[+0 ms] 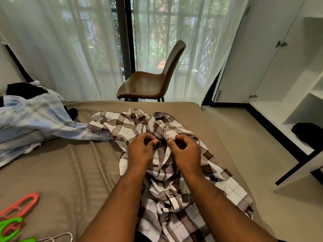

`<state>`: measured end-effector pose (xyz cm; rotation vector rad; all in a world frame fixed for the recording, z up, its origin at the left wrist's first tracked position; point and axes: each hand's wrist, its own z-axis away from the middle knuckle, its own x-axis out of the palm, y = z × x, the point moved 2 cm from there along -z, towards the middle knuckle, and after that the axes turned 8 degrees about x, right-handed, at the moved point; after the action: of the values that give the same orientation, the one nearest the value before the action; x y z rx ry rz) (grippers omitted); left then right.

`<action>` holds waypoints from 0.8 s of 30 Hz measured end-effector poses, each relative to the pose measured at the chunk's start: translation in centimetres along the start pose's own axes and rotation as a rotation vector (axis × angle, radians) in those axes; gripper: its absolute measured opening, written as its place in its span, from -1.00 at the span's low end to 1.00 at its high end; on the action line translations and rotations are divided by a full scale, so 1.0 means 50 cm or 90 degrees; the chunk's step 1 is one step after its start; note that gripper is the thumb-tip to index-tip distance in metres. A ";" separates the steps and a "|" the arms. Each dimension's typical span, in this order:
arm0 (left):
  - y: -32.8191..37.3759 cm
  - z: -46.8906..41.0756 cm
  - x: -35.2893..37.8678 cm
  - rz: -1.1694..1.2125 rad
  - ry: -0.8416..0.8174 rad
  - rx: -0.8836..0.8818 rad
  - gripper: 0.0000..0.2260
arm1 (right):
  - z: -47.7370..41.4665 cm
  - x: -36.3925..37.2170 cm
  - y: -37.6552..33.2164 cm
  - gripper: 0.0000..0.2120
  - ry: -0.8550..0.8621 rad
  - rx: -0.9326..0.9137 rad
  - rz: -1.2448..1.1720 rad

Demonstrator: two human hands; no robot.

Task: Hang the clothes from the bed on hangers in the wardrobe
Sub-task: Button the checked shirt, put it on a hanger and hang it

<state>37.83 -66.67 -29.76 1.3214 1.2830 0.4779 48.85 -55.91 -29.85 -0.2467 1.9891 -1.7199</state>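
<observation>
Two bare forearms reach from the bottom edge over a brown checked shirt [176,205] that lies crumpled and partly buttoned on the right half of the bed [70,172], its collar end toward the far edge. Both hands meet above the shirt's open front: the left hand [141,151] has its fingers curled in against the thumb, pinching the cloth, and the right hand [185,152], just beside it, pinches a fold of the white fabric between thumb and bent fingers. Two buttons show on the closed part nearer the camera.

Two more garments wait on the bed's left side: one blue checked shirt [35,123], spread out with a sleeve touching the brown one, and one black garment [24,89] bunched behind it. At the lower left corner lie the hangers: a pink hanger [26,202], a green hanger [10,224] overlapping it, and a thin wire hanger [57,237]; the frame edge cuts them off, so a full count cannot be told.

Beyond the bed stands one brown chair [150,81] before sheer white curtains [70,49]. At right the white wardrobe [297,110] stands with its door [253,58] swung open, a dark object [307,133] on a low shelf
</observation>
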 end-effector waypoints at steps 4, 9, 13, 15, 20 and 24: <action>-0.008 -0.003 0.007 0.082 -0.063 -0.026 -0.97 | 0.001 0.021 -0.011 -0.82 -0.052 -0.085 0.112; -0.011 -0.001 0.001 0.122 -0.067 -0.039 -0.95 | -0.003 0.027 -0.002 -0.86 -0.070 -0.066 0.139; -0.010 -0.001 0.003 0.113 -0.069 -0.031 -0.96 | -0.006 0.026 0.002 -0.87 -0.069 -0.028 0.127; -0.014 -0.004 0.005 0.090 -0.066 -0.017 -0.96 | -0.005 0.025 0.001 -0.87 -0.072 -0.013 0.105; -0.010 -0.003 0.003 0.044 -0.058 0.000 -0.96 | -0.007 0.022 0.003 -0.84 -0.125 -0.009 0.094; -0.009 -0.001 0.004 0.020 -0.061 0.005 -0.95 | -0.006 0.016 0.008 -0.84 -0.150 -0.001 0.069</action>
<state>37.69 -66.60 -30.23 1.3568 1.1879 0.4276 48.10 -55.93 -30.41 -0.3204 1.7998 -1.5456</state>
